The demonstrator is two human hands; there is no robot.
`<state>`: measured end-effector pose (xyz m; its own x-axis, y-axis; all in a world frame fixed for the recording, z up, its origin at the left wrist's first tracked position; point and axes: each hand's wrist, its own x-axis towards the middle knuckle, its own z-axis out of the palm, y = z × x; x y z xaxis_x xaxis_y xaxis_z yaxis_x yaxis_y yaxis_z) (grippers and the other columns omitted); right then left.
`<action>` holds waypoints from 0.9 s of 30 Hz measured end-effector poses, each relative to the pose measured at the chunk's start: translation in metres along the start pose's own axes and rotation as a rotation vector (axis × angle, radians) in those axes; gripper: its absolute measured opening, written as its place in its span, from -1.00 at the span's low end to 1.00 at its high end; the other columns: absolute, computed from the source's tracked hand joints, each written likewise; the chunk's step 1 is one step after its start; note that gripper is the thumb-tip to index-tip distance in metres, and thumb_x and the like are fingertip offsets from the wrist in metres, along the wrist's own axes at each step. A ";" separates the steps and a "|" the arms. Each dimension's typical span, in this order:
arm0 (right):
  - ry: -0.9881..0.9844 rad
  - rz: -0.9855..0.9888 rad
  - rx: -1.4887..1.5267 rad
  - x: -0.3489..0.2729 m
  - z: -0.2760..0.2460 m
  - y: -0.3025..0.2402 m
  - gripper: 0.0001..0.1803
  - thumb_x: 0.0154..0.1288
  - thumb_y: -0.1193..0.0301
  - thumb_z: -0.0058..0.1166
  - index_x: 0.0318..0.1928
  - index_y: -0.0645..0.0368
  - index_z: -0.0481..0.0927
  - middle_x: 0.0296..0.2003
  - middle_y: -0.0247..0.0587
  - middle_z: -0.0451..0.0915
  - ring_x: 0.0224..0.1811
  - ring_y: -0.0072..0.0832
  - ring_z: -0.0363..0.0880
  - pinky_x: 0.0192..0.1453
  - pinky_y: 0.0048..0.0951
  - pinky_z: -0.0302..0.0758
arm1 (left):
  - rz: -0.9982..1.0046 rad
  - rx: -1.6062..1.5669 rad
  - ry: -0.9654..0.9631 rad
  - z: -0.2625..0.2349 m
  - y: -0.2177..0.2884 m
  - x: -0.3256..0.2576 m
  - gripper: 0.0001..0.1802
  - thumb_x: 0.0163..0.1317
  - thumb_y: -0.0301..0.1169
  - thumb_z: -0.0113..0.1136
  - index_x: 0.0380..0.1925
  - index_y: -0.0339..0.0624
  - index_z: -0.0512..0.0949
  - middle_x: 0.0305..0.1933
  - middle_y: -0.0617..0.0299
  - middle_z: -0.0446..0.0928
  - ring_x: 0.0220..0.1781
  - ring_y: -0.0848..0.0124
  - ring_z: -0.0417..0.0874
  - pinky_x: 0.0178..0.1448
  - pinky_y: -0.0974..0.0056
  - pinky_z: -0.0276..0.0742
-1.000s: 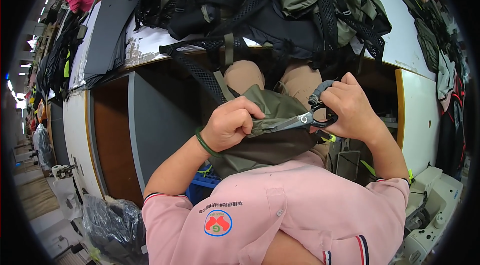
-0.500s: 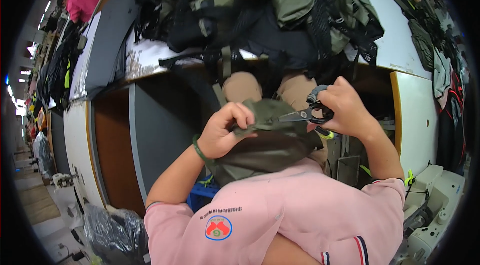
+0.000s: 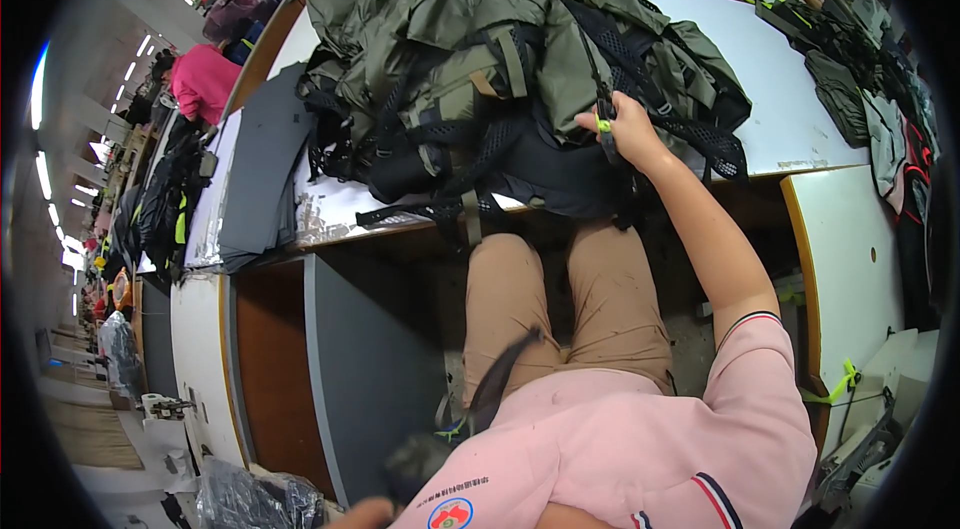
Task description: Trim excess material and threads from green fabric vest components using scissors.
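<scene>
My right hand reaches over the worktable, its fingers wrapped round dark scissors with a bright yellow-green bit at the handle. Under and beyond it lies a heap of olive-green and black backpacks with mesh straps and webbing. At the lower left edge, only a smeared part of my left hand shows; its fingers cannot be made out. Near it is a blurred dark fabric piece, with a dark strip trailing up beside my lap. Whether my left hand holds this fabric is unclear.
Flat grey panels lie left of the heap on the white table. Below the tabletop are a grey divider and a white side panel. A person in pink is at the far left. Clear plastic wrapping sits lower left.
My right hand has moved forward with the scissors, from my lap to the heap. My left hand has gone down and left to the picture's edge, and the green fabric has left my lap's centre.
</scene>
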<state>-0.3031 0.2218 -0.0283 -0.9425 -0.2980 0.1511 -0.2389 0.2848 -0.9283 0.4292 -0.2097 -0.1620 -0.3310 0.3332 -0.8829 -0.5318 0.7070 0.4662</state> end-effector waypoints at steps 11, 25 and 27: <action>0.211 -0.133 -0.135 0.037 0.016 0.026 -0.42 0.07 0.09 0.47 -0.41 0.31 0.41 -0.50 0.04 0.50 -0.48 -0.19 0.39 -0.27 -0.21 0.43 | -0.022 0.059 0.102 -0.045 0.161 0.046 -0.50 0.28 -0.08 0.20 0.05 -0.22 0.62 0.14 0.03 0.62 0.15 0.25 0.62 0.26 0.14 0.47; 0.145 -0.133 -0.084 -0.007 0.040 0.043 -0.59 0.12 0.25 0.46 -0.35 0.22 0.47 -0.46 -0.10 0.63 -0.43 -0.23 0.64 -0.28 -0.31 0.53 | 0.323 0.323 1.574 -0.581 0.475 0.049 0.48 -0.30 0.21 0.59 0.53 -0.08 -0.10 0.58 -0.22 -0.10 0.61 -0.06 -0.06 0.58 -0.12 -0.05; 0.124 -0.103 -0.123 -0.010 0.037 0.038 -0.60 0.12 0.27 0.46 -0.34 0.23 0.48 -0.44 -0.09 0.64 -0.41 -0.23 0.65 -0.27 -0.32 0.53 | -0.073 0.413 1.621 -0.619 0.497 0.067 0.63 -0.43 0.28 0.60 0.56 0.04 -0.25 0.62 -0.20 -0.25 0.64 -0.09 -0.15 0.56 -0.26 -0.13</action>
<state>-0.2946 0.2015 -0.0779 -0.9315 -0.2187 0.2906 -0.3548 0.3705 -0.8584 -0.3403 -0.2221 0.0458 -0.8650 -0.4646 0.1898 -0.4417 0.8843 0.1516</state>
